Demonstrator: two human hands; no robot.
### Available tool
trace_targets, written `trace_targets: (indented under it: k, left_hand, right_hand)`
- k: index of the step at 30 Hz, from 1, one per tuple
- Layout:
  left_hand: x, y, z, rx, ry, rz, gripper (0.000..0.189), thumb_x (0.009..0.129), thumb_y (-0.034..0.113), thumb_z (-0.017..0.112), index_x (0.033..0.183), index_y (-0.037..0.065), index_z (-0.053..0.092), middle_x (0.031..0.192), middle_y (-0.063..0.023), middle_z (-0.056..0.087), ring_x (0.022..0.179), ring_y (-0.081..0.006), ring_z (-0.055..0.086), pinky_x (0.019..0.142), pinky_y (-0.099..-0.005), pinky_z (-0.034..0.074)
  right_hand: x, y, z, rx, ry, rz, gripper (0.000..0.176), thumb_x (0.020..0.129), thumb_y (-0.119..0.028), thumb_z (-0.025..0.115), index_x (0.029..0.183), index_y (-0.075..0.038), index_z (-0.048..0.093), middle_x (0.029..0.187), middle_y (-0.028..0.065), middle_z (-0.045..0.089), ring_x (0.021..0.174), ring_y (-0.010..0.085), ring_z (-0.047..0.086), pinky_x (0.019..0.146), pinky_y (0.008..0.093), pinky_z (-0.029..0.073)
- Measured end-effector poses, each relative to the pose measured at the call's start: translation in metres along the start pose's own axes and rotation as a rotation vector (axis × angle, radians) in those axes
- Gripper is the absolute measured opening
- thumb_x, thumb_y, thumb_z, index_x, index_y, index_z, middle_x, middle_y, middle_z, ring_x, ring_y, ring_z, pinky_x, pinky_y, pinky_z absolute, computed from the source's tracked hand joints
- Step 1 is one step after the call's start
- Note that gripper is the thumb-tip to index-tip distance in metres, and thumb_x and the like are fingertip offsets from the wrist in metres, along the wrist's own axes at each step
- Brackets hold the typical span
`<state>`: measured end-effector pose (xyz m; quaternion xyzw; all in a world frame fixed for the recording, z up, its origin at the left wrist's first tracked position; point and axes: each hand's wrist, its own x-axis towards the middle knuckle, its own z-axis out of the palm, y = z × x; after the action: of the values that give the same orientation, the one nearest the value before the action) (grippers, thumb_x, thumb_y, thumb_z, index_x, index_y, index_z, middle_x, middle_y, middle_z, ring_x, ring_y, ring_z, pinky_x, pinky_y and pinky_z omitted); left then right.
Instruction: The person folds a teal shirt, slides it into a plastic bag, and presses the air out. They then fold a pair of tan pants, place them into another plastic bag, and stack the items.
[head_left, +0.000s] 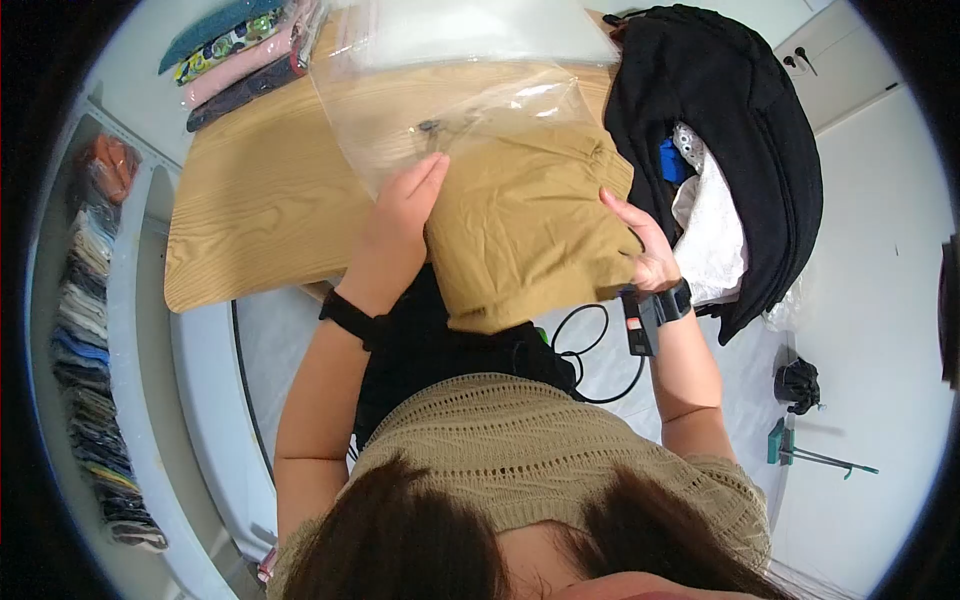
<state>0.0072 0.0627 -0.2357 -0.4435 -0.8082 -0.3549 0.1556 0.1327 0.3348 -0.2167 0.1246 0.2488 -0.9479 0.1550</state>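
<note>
A folded tan garment with a gathered elastic edge, like a pair of pants (530, 220), spans the space between my hands, its lower end past the table's front edge. Its upper part overlaps a clear plastic bag (365, 125) lying over the tabletop. My left hand (405, 205) is closed at the garment's left side, fingers pressed together where the bag's edge meets the cloth. On the right, my right hand (645, 245) grips the pants, thumb on top and the other fingers partly hidden underneath.
The wooden table (250, 210) holds a stack of clear bags (490, 30) and folded packaged clothes (240, 60). A black garment (720, 120) and white cloth (712, 240) lie at right. Shelves with packed clothes (95, 400) stand left. A black cable (590, 350) hangs below my right wrist.
</note>
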Motion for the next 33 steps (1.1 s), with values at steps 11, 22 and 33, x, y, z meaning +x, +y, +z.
trace_targets:
  k: [11,22,33]
  left_hand:
    - [-0.004,-0.003,0.012,0.104,0.223,-0.073,0.029,0.078,-0.003,0.047,0.105,0.001,0.056,0.112,-0.014,0.056,0.102,-0.0338,0.05,0.088,-0.0397,0.042]
    - [-0.012,-0.007,0.014,0.17,0.206,-0.28,0.013,0.076,0.005,0.061,0.078,0.007,0.048,0.069,-0.0077,0.049,0.072,-0.0289,0.052,0.065,-0.0403,0.042]
    - [-0.013,-0.008,0.016,0.092,0.212,-0.326,0.009,0.078,0.006,0.059,0.079,0.006,0.05,0.072,-0.0118,0.055,0.073,-0.032,0.054,0.064,-0.0428,0.043]
  right_hand:
    - [0.03,0.031,0.005,-0.185,0.269,-0.495,0.04,0.093,-0.011,0.053,0.13,-0.001,0.043,0.126,0.0133,0.054,0.111,0.0254,0.057,0.094,0.0378,0.049]
    - [0.03,0.035,0.012,-0.413,0.5,-0.812,0.04,0.089,0.001,0.054,0.128,-0.001,0.043,0.122,0.0111,0.056,0.106,0.022,0.058,0.089,0.0329,0.048]
    - [0.046,0.091,0.07,-2.132,0.212,-0.985,0.041,0.07,-0.01,0.069,0.109,-0.003,0.059,0.111,0.0154,0.057,0.104,0.0331,0.053,0.088,0.0426,0.043]
